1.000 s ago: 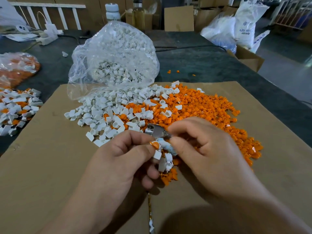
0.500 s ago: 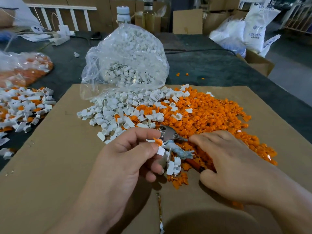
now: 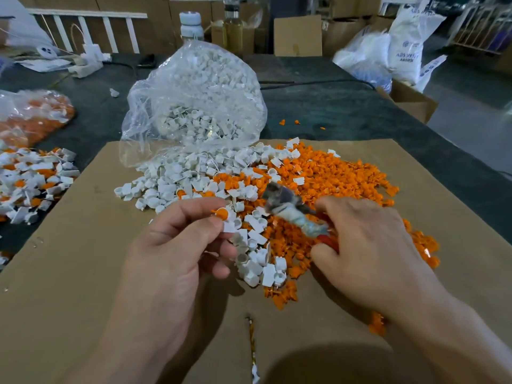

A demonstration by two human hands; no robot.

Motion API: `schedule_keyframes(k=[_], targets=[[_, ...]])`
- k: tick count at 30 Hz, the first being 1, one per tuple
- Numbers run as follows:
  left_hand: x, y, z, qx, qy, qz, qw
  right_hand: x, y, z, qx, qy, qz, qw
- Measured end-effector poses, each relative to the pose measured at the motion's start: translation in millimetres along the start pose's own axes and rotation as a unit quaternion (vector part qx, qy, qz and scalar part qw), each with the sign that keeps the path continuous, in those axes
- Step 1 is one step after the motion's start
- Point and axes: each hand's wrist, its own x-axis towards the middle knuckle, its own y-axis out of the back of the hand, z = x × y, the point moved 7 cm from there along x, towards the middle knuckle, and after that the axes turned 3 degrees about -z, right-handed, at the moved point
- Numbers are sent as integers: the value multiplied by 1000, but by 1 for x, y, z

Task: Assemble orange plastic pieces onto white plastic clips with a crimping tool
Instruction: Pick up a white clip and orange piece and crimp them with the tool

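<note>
Now the left hand (image 3: 171, 250), pinching a small white plastic clip (image 3: 228, 226) capped with a round orange plastic piece (image 3: 221, 214), had drawn clear of the tape-wrapped red-handled crimping tool (image 3: 291, 213). The right hand (image 3: 368, 245) gripped its handle, head angled away, up-left from its knuckles.

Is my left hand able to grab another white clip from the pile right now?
Probably not yet: the left hand pinches a clip with an orange piece; the white pile lies just ahead, nothing between.
</note>
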Motion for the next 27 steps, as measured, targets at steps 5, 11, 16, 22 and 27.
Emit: schedule_keyframes(k=[5,11,16,22,27], targets=[[1,2,-1,-11,-33,31,999,-10,16,-19,117,73,-9,990],[0,1,7,33,-80,32,996,-15,9,-23,131,100,-34,986],[-2,-2,9,57,-98,27,993,-15,7,-24,135,107,-35,984],[-3,-2,8,92,-118,17,989,-15,5,-24,134,114,-48,983],[-6,-3,10,137,-145,-4,980,-16,7,-24,139,109,-51,983]])
